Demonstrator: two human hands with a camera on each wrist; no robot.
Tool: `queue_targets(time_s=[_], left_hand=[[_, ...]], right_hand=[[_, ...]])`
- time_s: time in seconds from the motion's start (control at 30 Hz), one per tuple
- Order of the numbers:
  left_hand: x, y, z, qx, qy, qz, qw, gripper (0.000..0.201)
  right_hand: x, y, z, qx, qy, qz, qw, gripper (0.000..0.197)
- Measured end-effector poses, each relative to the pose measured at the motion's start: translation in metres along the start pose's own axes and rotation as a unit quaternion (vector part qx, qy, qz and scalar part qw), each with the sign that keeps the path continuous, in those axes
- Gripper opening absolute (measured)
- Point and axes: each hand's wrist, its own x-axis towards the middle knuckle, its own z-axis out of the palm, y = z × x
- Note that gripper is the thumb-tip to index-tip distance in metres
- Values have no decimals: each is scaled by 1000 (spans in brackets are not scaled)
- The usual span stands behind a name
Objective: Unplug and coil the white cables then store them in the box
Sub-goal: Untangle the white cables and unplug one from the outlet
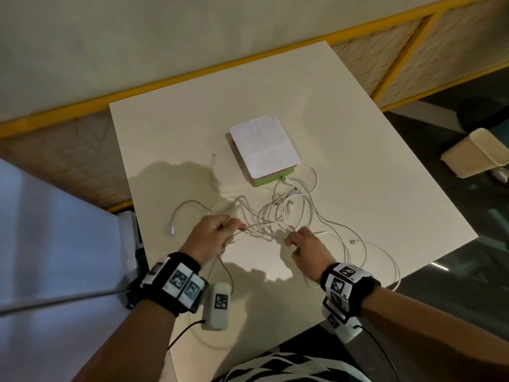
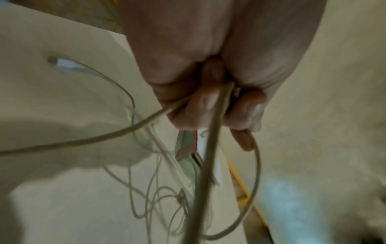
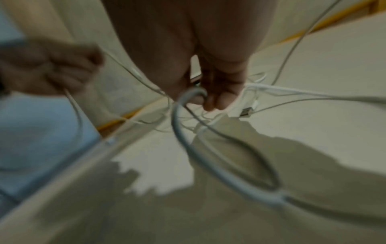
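Observation:
A tangle of white cables (image 1: pixel 278 213) lies on the white table (image 1: pixel 358 161) in front of a green box (image 1: pixel 264 179) covered by a white sheet of paper (image 1: pixel 264 146). One cable end sits in the box's front side (image 1: pixel 283 178). My left hand (image 1: pixel 217 235) grips several strands of cable (image 2: pixel 211 140) in curled fingers. My right hand (image 1: pixel 303 244) holds a loop of cable (image 3: pixel 188 99) between thumb and fingers. Loose plug ends lie at the left (image 1: pixel 172 231) and right (image 1: pixel 352 241).
The table's right and near edges are close, and cable loops hang over the near right edge (image 1: pixel 396 277). A pale bin (image 1: pixel 476 155) lies on the dark floor to the right. A yellow-framed panel (image 1: pixel 407 59) runs behind the table.

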Motion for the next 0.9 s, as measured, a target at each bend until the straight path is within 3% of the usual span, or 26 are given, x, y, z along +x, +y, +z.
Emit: queue_targets(time_s=[0.07,0.17,0.27,0.37,0.5,0.57,0.67,0.73,0.8,0.9], left_hand=[[1,7,-12,-124,41,13,991,28],[2,19,-24,-278,82,34,956,27],[5,18,-24,-317,89,29,944,42],[8,16,-16,-315,85,12,945,46],[11,12,-15,-294,103,-5,950,38],[12,6,-20,-255,136,-19,957,32],[15,-5,-28,-224,186,-38,956,28],[17,-12,-29,-199,195,-48,959,27],[18,-18,-26,-145,191,-54,969,28],[21,-28,-26,-51,210,-42,975,31]], right_hand=[[6,15,-6,-22,-12,59,998,33],[12,23,-13,-61,-23,111,992,38],[10,1,-14,-192,38,4,981,40],[12,-37,-8,-171,26,-110,979,52],[42,-52,-3,-63,-10,-149,987,46],[47,-50,-2,-20,-3,-191,981,54],[44,-51,-4,54,24,-230,971,31],[42,-59,-12,133,71,-213,965,19],[40,-69,-24,204,94,-169,960,19],[41,-86,-50,361,36,-46,931,27]])
